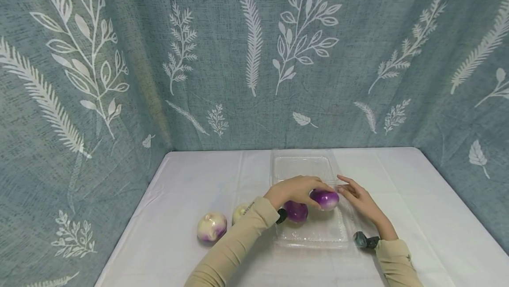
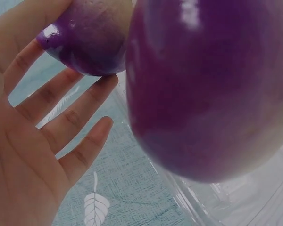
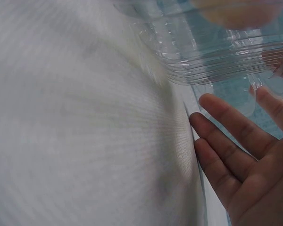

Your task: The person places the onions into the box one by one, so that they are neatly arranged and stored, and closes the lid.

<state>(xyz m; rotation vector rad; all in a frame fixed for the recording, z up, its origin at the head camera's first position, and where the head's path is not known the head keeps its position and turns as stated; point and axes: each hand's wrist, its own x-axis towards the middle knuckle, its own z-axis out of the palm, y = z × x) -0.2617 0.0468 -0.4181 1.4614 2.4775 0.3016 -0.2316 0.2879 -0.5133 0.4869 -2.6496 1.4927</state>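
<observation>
In the head view my left hand [image 1: 299, 189] grips a purple and white round vegetable [image 1: 327, 200] over the right part of a clear plastic container [image 1: 314, 236]. A second purple one [image 1: 296, 212] sits in the container, below that hand. The left wrist view shows the gripped vegetable [image 2: 92, 40] between thumb and fingertips, and the other one [image 2: 207, 89] large and close. My right hand [image 1: 359, 203] is beside the container's right edge, fingers extended; in the right wrist view this hand [image 3: 254, 160] holds nothing, its fingers near the container's ridged side [image 3: 212, 66].
A whitish-purple vegetable [image 1: 212, 227] lies on the white table [image 1: 179, 198] at the left. Another pale one [image 1: 239, 212] is partly hidden by my left sleeve. The container's open lid [image 1: 304, 167] lies at the back. A patterned blue-green curtain [image 1: 230, 57] hangs behind the table.
</observation>
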